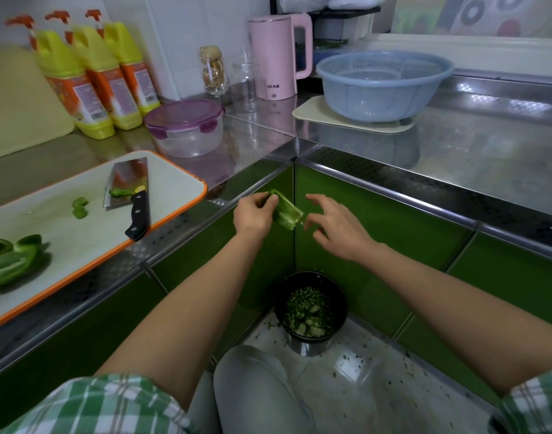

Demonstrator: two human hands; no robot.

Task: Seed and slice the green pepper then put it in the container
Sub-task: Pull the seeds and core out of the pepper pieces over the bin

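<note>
No text can be read: the pink kettle's (273, 57) small mark and the yellow bottles' (89, 86) labels are too blurred.

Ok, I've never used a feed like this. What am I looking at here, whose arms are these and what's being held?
There's no machine: this is one wide-angle camera worn on a person's head, looking down at their own bare arms. The left hand grips a green pepper piece above a dark bin on the floor, which holds green scraps. The right hand hangs open beside the piece's end; whether it touches is unclear. On the steel counter, to the left, an orange-edged cutting board carries a cleaver, more pepper pieces and small scraps. Behind it stands a clear container with its purple lid on. A blue colander and pink kettle sit further back.
</note>
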